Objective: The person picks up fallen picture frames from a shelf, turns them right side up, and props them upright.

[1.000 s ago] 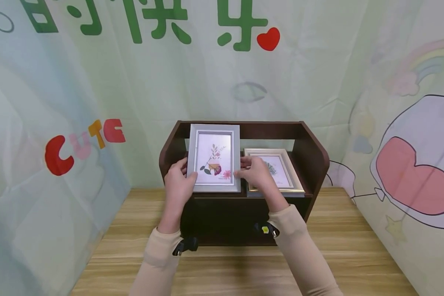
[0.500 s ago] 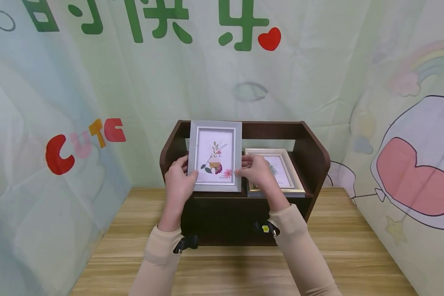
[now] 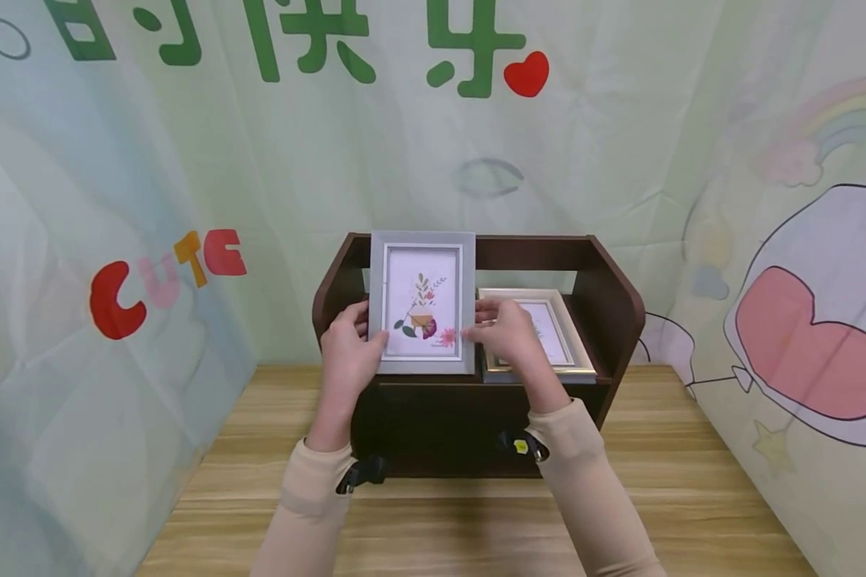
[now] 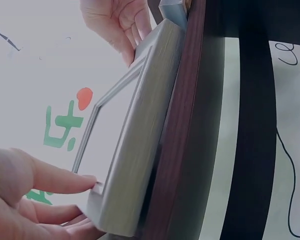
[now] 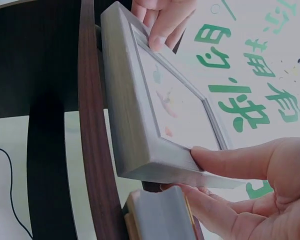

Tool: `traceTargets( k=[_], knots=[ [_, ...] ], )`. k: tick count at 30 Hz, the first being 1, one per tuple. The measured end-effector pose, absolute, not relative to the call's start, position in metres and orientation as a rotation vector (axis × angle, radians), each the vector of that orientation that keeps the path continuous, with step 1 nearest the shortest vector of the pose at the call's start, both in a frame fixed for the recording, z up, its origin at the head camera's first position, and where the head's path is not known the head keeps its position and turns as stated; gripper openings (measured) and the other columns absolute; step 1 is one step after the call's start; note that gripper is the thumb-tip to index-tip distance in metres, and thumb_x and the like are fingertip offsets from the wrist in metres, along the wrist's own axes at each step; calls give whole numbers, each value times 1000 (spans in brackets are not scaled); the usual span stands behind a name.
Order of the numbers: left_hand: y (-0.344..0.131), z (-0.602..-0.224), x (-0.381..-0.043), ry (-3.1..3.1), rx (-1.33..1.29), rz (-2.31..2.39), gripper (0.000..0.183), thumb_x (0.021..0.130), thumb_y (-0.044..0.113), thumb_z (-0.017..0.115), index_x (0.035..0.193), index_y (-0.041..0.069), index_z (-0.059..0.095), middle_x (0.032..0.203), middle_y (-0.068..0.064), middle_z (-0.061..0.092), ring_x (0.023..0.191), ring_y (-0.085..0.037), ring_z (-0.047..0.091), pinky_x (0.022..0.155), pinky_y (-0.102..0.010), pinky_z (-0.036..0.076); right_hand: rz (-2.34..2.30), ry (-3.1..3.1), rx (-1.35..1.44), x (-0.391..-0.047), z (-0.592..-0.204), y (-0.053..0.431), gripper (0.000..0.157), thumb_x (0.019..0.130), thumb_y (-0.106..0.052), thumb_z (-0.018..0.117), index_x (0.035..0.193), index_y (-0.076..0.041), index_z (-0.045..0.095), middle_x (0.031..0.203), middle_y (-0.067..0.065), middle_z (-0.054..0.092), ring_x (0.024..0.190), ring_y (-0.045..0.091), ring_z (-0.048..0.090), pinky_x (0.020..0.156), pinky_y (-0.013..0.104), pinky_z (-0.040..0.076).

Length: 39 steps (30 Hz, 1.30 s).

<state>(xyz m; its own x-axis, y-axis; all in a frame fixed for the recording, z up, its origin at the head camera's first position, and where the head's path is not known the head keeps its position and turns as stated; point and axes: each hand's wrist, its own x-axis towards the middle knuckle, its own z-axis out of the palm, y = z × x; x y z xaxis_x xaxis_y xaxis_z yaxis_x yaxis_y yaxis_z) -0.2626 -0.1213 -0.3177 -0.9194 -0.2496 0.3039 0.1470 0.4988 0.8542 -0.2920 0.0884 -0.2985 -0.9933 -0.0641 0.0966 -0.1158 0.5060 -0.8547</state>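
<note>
we see the grey frame [image 3: 422,304] at the left part of the top of the dark shelf [image 3: 447,425], its lower edge by the front board and its picture of leaves and flowers facing the head camera. it is tilted, and we cannot tell whether its bottom touches the board. our left hand [image 3: 350,344] is partly closed, gripping the frame's left side with the thumb on the front and the fingers behind. our right hand [image 3: 508,332] pinches the right side the same way, thumb in front and fingers at the back. just beside that hand, partly covered by it, the gold-rimmed frame [image 3: 552,336] lies face up on the shelf's right part. the shelf stands on the wood-grain table [image 3: 433,529]. behind it we have a pale printed cloth [image 3: 584,144] with green characters and a red heart [image 3: 527,74].
</note>
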Motion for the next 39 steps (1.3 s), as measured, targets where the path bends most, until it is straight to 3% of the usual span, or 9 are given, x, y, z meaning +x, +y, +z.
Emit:
traceTargets(
  k=[39],
  knots=[
    [-125, -316, -260, -2298, -18, -1387, 44, 86, 5, 67, 127, -2, 53, 122, -22, 60, 110, -32, 63, 91, -41, 52, 1570, -2504, 195, -288, -304, 86, 47, 79, -5, 74, 122, 2, 55, 114, 19, 64, 103, 30, 65, 85, 37, 55]
  ],
)
